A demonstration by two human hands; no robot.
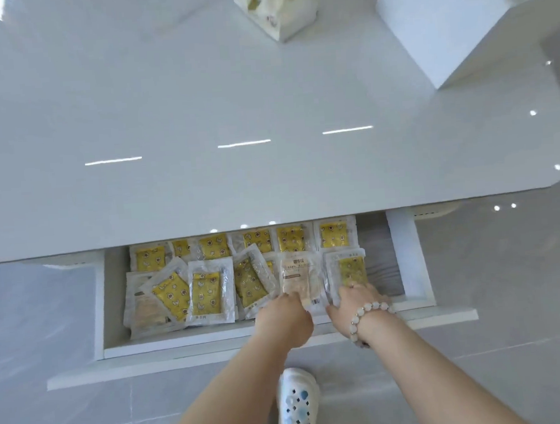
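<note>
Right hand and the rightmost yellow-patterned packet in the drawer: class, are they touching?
Touching. The head view shows the fingers of the right hand lying on the lower part of the rightmost yellow-patterned packet, with no gap between them.
</note>
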